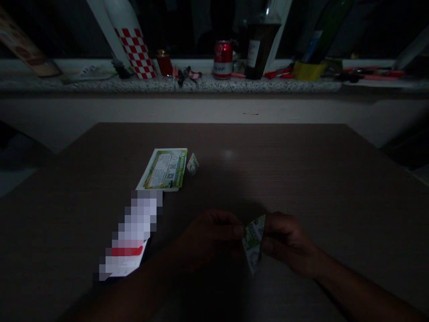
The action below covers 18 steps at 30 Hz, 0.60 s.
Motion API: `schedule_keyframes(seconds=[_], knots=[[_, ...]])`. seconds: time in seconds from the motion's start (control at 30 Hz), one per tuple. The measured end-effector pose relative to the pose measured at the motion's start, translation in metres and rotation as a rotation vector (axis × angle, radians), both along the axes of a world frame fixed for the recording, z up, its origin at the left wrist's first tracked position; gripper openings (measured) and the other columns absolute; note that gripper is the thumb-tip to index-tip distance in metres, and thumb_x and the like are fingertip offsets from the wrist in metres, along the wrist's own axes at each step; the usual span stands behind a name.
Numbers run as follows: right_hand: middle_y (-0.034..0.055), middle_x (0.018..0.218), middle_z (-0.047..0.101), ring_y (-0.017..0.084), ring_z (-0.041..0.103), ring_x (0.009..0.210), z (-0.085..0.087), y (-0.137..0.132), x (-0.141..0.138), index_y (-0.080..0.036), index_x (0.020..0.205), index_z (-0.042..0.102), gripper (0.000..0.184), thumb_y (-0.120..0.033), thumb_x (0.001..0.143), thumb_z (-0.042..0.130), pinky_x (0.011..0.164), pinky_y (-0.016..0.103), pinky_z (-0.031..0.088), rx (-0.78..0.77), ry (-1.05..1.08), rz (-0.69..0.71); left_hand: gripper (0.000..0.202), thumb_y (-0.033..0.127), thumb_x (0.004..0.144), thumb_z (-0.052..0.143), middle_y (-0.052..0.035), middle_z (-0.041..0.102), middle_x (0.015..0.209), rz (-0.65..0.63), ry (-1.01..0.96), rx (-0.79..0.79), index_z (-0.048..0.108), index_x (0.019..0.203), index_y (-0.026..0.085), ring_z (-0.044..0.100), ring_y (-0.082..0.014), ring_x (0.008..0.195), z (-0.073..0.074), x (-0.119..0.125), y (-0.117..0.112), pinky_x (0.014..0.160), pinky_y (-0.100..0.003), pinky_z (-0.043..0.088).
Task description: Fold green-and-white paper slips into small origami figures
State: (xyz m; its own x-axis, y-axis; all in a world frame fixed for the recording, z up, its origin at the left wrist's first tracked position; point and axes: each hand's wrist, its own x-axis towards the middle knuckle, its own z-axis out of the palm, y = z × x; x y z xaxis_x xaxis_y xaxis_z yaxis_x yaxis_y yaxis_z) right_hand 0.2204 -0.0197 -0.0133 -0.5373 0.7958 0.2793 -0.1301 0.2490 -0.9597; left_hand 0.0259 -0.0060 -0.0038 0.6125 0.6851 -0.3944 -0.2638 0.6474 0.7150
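Note:
Between my two hands, above the near part of the table, is a small folded piece of printed green and white paper (254,241), pointed at its lower end. My left hand (217,232) pinches its left edge between thumb and fingers. On the opposite edge, my right hand (288,241) grips it, fingers curled behind and thumb in front. Farther off lies a stack of printed green and white sheets (164,170). Just right of that stack stands a small folded paper piece (192,164) with a similar print. Dim light hides details of the fingers.
A lit phone-like screen (130,264), partly pixelated, lies left of my left forearm on the brown table (301,165). Along the granite windowsill (201,85) stand a red can (223,60), a checkered bottle (136,51), a dark bottle (259,49) and a yellow-based green bottle (310,69).

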Motion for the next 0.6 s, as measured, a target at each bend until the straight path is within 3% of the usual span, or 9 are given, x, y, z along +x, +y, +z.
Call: schedule_keyframes(seconds=[0.27, 0.6], knots=[[0.0050, 0.075, 0.067, 0.011, 0.060, 0.064, -0.0055, -0.0014, 0.0020, -0.013, 0.091, 0.069, 0.021, -0.031, 0.090, 0.059, 0.060, 0.021, 0.050, -0.211, 0.061, 0.043, 0.023, 0.029, 0.061, 0.082, -0.0008, 0.062, 0.057, 0.057, 0.019, 0.010, 0.068, 0.063, 0.011, 0.054, -0.0086, 0.049, -0.0027, -0.0013, 0.0011, 0.048, -0.020, 0.040], [0.0050, 0.068, 0.068, 0.010, 0.061, 0.058, -0.0033, 0.0008, 0.0010, -0.012, 0.086, 0.072, 0.018, -0.026, 0.089, 0.061, 0.055, 0.020, 0.051, -0.205, 0.101, 0.062, 0.024, 0.030, 0.061, 0.082, -0.0002, 0.061, 0.056, 0.039, 0.010, -0.006, 0.067, 0.062, 0.012, 0.054, -0.0084, 0.047, -0.0023, -0.0003, 0.0015, 0.048, -0.020, 0.039]])
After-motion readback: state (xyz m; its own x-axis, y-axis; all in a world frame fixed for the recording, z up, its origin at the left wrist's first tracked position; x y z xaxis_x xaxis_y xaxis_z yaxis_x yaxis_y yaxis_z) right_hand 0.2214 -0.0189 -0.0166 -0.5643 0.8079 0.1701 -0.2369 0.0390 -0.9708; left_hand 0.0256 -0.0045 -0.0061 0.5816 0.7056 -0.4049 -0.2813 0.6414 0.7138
